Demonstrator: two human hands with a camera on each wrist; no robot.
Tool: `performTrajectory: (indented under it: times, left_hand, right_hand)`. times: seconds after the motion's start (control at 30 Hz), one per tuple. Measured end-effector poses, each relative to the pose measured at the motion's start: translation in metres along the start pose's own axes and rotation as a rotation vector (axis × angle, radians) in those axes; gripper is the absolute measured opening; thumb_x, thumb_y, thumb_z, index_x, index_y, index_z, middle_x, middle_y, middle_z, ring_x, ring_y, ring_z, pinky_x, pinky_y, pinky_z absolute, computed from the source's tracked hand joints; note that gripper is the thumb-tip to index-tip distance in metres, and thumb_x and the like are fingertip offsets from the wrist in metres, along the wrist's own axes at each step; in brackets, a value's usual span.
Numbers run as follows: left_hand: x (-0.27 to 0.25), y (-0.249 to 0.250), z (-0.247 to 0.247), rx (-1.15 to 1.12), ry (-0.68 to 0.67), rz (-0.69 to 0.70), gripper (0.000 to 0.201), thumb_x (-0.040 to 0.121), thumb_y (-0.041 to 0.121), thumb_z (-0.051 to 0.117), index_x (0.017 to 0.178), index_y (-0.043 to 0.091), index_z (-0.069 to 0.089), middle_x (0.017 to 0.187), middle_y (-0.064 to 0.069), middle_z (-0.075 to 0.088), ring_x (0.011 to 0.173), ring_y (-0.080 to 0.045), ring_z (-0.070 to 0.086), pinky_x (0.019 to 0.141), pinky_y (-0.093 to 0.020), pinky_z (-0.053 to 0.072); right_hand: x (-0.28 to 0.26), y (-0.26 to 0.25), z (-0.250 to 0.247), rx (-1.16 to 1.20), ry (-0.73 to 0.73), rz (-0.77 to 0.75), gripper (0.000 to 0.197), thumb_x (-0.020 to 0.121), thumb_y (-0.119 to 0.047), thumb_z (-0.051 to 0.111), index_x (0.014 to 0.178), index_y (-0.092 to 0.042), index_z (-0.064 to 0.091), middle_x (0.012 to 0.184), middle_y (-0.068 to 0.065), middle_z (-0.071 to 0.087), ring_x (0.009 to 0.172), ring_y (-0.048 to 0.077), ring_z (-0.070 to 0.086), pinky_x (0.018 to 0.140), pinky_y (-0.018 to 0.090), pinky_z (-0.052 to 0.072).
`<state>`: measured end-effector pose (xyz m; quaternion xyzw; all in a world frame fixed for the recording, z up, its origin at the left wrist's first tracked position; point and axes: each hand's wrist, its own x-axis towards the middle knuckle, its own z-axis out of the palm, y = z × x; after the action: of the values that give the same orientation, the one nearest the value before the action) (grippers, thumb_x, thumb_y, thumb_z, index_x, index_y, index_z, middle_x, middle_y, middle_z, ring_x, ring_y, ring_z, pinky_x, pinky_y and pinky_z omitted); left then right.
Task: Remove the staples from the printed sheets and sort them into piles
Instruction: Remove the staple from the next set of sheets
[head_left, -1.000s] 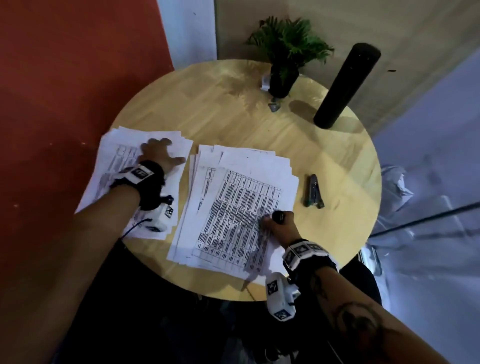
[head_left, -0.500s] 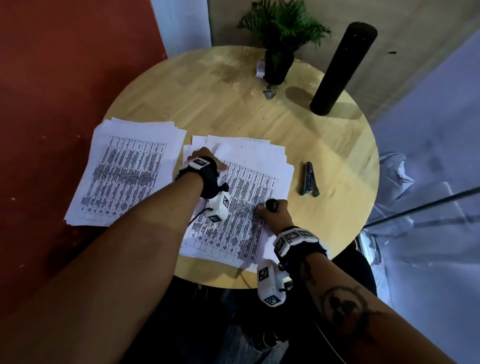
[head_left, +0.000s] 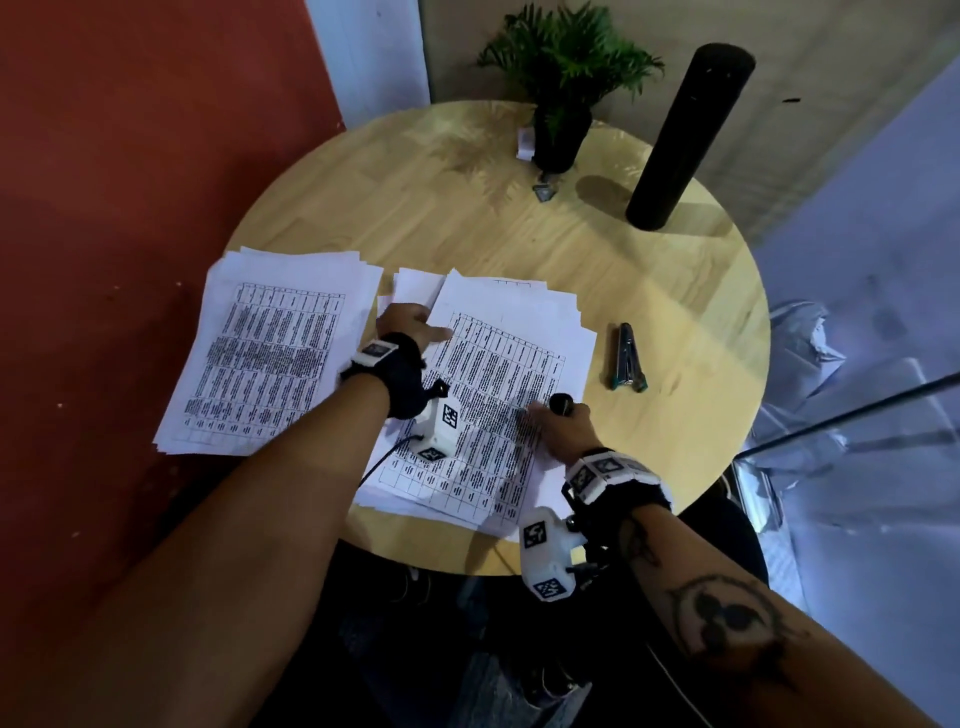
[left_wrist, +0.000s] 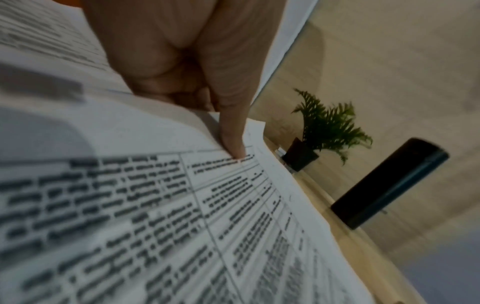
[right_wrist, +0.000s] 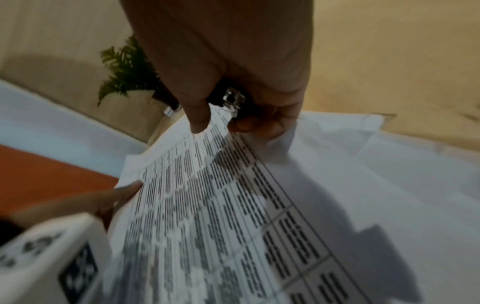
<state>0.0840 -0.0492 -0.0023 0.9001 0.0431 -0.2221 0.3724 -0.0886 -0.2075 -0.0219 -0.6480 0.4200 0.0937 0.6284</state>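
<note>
Two piles of printed sheets lie on the round wooden table (head_left: 675, 291): a left pile (head_left: 270, 358) and a middle pile (head_left: 498, 405). My left hand (head_left: 410, 328) is at the far left corner of the middle pile's top sheet (left_wrist: 182, 205). It pinches that corner, thumb on top and the other fingers tucked under the raised edge. My right hand (head_left: 558, 423) rests on the near right part of the same sheet. Its fingers are curled round a small black and metal staple remover (right_wrist: 230, 98), whose black end (head_left: 561, 402) sticks up. I see no staple.
A dark metal stapler-like tool (head_left: 628, 358) lies right of the middle pile. A potted plant (head_left: 561, 78) and a tall black cylinder (head_left: 685, 135) stand at the back, with small metal bits (head_left: 543, 192) near the pot. The red wall is close on the left.
My left hand left the left pile, crossed to the middle pile and took hold of its top sheet's corner. The right hand stayed with the staple remover.
</note>
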Motion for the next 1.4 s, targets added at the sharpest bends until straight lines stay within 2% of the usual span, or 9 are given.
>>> performTrajectory:
  times: [0.07,0.17,0.27,0.43,0.6,1.0,1.23,1.33,1.4]
  left_hand:
    - [-0.01,-0.006,-0.001,-0.115,0.116,0.091,0.034,0.077,0.021,0.077,0.06,0.016,0.048,0.079,-0.007,0.05,0.076,-0.016,0.043,0.056,-0.023,0.033]
    - [-0.029,-0.001,-0.009,-0.365,0.205,0.229,0.014,0.078,0.012,0.075,0.086,0.002,0.069,0.081,-0.007,0.064,0.067,-0.006,0.058,0.055,-0.011,0.041]
    - [-0.04,0.009,-0.019,-0.614,0.231,0.318,0.02,0.075,-0.001,0.074,0.095,-0.002,0.069,0.069,0.012,0.07,0.059,0.01,0.061,0.065,-0.011,0.051]
    - [-0.059,0.041,-0.048,-0.773,0.192,0.503,0.021,0.075,-0.006,0.071,0.074,0.014,0.066,0.065,0.017,0.07,0.065,0.002,0.064,0.068,-0.017,0.051]
    - [-0.079,0.064,-0.069,-0.814,0.169,0.61,0.019,0.076,-0.009,0.069,0.075,0.01,0.064,0.066,0.016,0.071,0.065,0.002,0.063,0.068,-0.016,0.051]
    - [-0.129,0.084,-0.098,-0.828,0.179,0.696,0.019,0.076,-0.008,0.069,0.077,0.011,0.066,0.067,0.015,0.071,0.066,0.002,0.065,0.065,-0.013,0.05]
    - [-0.158,0.09,-0.103,-0.853,0.185,0.724,0.018,0.075,-0.003,0.072,0.078,0.015,0.068,0.073,0.011,0.073,0.072,-0.004,0.065,0.074,-0.022,0.053]
    - [-0.167,0.095,-0.115,-0.794,0.339,0.76,0.027,0.064,0.021,0.082,0.086,0.022,0.066,0.082,0.013,0.068,0.075,-0.006,0.059,0.075,-0.026,0.047]
    - [-0.177,0.103,-0.133,-0.605,0.634,0.823,0.065,0.055,0.037,0.085,0.112,0.02,0.059,0.1,0.013,0.055,0.086,-0.002,0.048,0.08,-0.017,0.04]
  right_hand:
    - [0.005,-0.006,-0.01,0.128,-0.008,0.028,0.025,0.089,-0.026,0.062,0.082,-0.014,0.041,0.066,0.004,0.037,0.054,0.015,0.037,0.037,0.017,0.034]
    - [0.002,-0.035,-0.025,0.231,-0.018,-0.005,0.03,0.088,-0.037,0.061,0.074,-0.025,0.037,0.067,-0.004,0.035,0.058,0.011,0.036,0.048,0.024,0.032]
    - [-0.01,-0.081,-0.036,0.201,-0.009,-0.141,0.025,0.09,-0.034,0.057,0.081,-0.025,0.037,0.072,-0.002,0.037,0.059,0.011,0.036,0.05,0.024,0.032]
    - [-0.06,-0.166,-0.048,-0.111,-0.01,-0.606,0.033,0.086,0.0,0.058,0.104,-0.013,0.033,0.078,-0.002,0.042,0.064,0.01,0.041,0.051,0.019,0.039]
    - [-0.096,-0.213,-0.052,-0.474,0.236,-0.981,0.036,0.086,-0.012,0.058,0.117,-0.004,0.042,0.103,0.015,0.057,0.094,0.034,0.056,0.079,0.043,0.044]
    - [-0.149,-0.233,-0.036,-0.792,0.441,-1.265,0.05,0.079,-0.007,0.056,0.127,-0.003,0.041,0.116,0.021,0.054,0.094,0.044,0.056,0.068,0.043,0.039]
    - [-0.17,-0.241,-0.037,-0.832,0.423,-1.309,0.039,0.078,0.002,0.051,0.116,0.0,0.043,0.088,0.025,0.063,0.078,0.047,0.057,0.059,0.036,0.033]
    - [-0.183,-0.245,-0.04,-0.814,0.419,-1.368,0.036,0.077,0.005,0.05,0.113,0.001,0.045,0.086,0.024,0.063,0.074,0.047,0.056,0.058,0.035,0.032]
    - [-0.189,-0.248,-0.043,-0.811,0.427,-1.381,0.036,0.077,0.006,0.05,0.112,0.0,0.045,0.086,0.023,0.063,0.072,0.046,0.056,0.057,0.034,0.03]
